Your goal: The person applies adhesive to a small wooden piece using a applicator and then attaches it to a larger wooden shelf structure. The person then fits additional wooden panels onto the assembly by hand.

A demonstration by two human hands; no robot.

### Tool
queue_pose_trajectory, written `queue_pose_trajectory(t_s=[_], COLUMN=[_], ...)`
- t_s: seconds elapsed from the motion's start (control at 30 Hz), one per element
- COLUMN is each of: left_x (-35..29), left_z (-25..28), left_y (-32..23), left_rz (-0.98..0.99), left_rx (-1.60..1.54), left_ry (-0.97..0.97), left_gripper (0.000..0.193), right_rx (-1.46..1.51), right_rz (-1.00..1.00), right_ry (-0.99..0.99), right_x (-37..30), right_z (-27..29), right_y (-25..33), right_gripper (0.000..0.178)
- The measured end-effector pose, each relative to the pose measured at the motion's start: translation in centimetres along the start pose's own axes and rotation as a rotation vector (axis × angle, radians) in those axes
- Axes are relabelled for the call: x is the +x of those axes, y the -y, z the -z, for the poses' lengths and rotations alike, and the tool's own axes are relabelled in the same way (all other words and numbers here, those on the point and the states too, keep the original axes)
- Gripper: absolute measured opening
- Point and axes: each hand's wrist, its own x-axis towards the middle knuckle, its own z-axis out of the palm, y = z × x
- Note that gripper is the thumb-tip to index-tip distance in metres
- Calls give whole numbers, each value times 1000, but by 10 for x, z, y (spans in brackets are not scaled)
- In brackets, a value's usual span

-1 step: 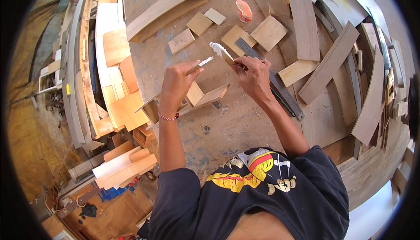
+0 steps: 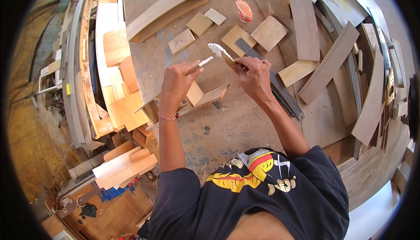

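In my right hand [image 2: 255,74], fingers closed, is a thin flat stick [image 2: 228,58] with a thick lump of white paste [image 2: 215,49] at its far end. My left hand [image 2: 176,82] pinches another narrow stick [image 2: 200,65], its tip smeared white and pointing toward the loaded one. The two tips are close but apart. Below and between the hands, a small open wooden box or frame [image 2: 210,95] rests on the bench, partly hidden by my left hand and wrist. The grip ends of both sticks are covered by my fingers.
A red-and-white cup or tub [image 2: 244,12] stands at the back of the workbench [image 2: 245,126]. Small wood blocks [image 2: 199,24] and a long wooden box [image 2: 168,8] lie ahead. A dark metal square [image 2: 280,87] and stacked boards [image 2: 328,65] occupy the right; pale panels [image 2: 116,47] line the left.
The paste-covered end of the right-hand stick has shifted very slightly left. Both hands keep their places and grips.
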Motion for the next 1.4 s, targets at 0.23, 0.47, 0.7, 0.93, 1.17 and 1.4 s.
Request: queue_pose_trajectory(t_s=[0.23,0.47,0.7,0.93,1.17,1.4], left_x=[-3,-7,10,38,47,43], left_z=[-13,-15,-10,-33,-62,-49], left_y=[6,3,11,32,45,49], left_rz=[-152,-156,-69,-60,-103,-46], left_rx=[-32,-14,24,126,121,124], left_ry=[-37,-53,-23,22,-19,-17], left_gripper=[19,18,24,42,44,39], right_rx=[-111,-279,-135,138,180,90], right_rz=[194,180,-75,-293,-381,-296], right_ry=[-117,-40,-38,-23,-21,-70], right_x=[10,-1,-8,-21,-33,-13], right_z=[17,5,-10,-6,-7,-6], right_y=[29,12,-23,-21,-32,-35], right_gripper=[8,7,8,14,15,14])
